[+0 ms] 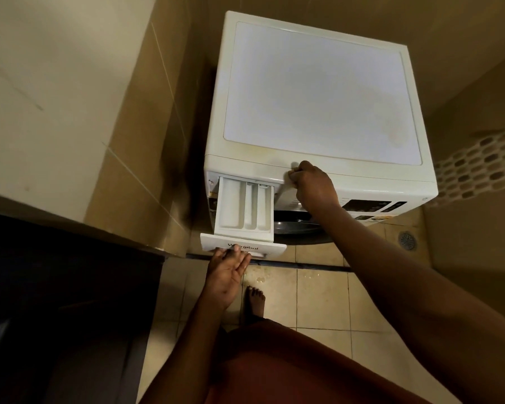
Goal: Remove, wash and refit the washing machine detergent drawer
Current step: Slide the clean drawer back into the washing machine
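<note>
Detergent drawer (243, 207) stands pulled far out of its slot at the upper left of the washing machine (318, 91). My left hand (226, 272) lies palm up, fingers nearly straight, tips under the drawer's front panel. My right hand (312, 189) is curled into a fist, holding nothing, braced against the machine's front top edge.

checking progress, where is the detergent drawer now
Head view, left of centre: the detergent drawer juts out from the top left front of the washing machine, left hand touching the drawer's front panel.
</note>
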